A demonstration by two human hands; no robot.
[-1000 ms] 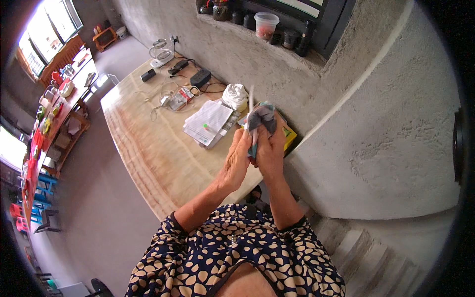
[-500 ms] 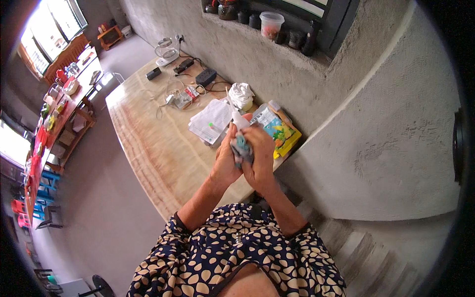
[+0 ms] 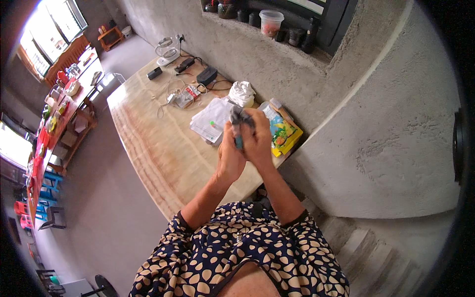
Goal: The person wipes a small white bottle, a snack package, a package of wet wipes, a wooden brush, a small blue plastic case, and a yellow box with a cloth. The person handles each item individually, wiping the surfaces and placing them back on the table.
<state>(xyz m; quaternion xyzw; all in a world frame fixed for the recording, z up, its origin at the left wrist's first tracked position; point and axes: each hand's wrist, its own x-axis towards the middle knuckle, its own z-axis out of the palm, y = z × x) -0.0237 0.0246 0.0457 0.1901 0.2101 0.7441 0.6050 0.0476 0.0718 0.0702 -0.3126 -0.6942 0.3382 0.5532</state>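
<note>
Both my hands are raised together over the near end of the table, closed around a crumpled grey and teal cloth (image 3: 241,117). My left hand (image 3: 231,156) wraps it from the left, while my right hand (image 3: 258,137) presses on it from the right. The cloth bunches up above my fingers, and a teal patch shows between my palms. Whatever the cloth covers is hidden; the white nozzle-tipped bottle seen earlier cannot be made out. Just beyond my hands lie white paper sheets (image 3: 209,123). A yellow and blue packet (image 3: 286,139) lies to the right, with a brush (image 3: 282,112) beside it.
The stone-patterned table (image 3: 143,133) also bears a crumpled white bag (image 3: 241,94), tangled cables, a black adapter (image 3: 207,75) and a glass kettle (image 3: 167,51). A rough wall rises on the right. Jars and a plastic tub (image 3: 271,24) line the window ledge.
The cloth has moved up over where the white nozzle stood out, and the nozzle no longer shows. My right hand has shifted slightly up with the cloth.
</note>
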